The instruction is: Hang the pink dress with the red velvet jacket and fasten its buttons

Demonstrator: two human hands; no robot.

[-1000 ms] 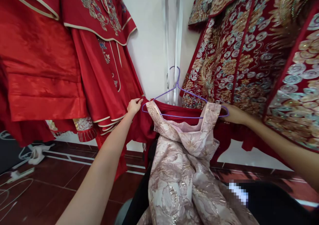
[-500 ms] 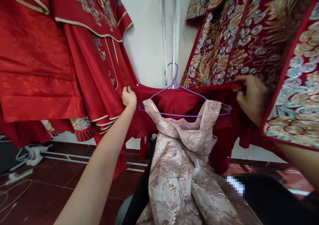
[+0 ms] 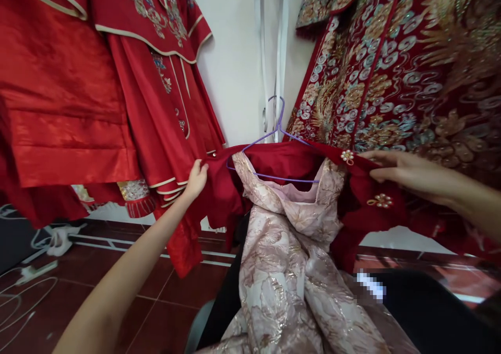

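A dark red jacket [image 3: 225, 192] with pearl flower fastenings is stretched behind and around the shoulders of a pale pink and gold brocade dress [image 3: 274, 270]. The dress hangs by its straps from a purple wire hanger [image 3: 279, 127]. My left hand [image 3: 198, 177] pinches the jacket's edge left of the hanger. On the other side, my right hand [image 3: 407, 171] grips the jacket's edge between thumb and fingers, close to a pearl flower [image 3: 347, 156]. The right end of the hanger is hidden under the red cloth.
Red embroidered garments [image 3: 152, 98] hang at the left, and a heavily beaded red and gold garment [image 3: 383, 82] hangs at the right. White metal poles [image 3: 270, 46] stand behind the hanger. Cables and a power strip [image 3: 37, 271] lie on the tiled floor at the lower left.
The jacket's right side has come forward over the hanger's right end and the dress strap, bringing the pearl flowers into view. My right hand has moved right and slightly down with it.
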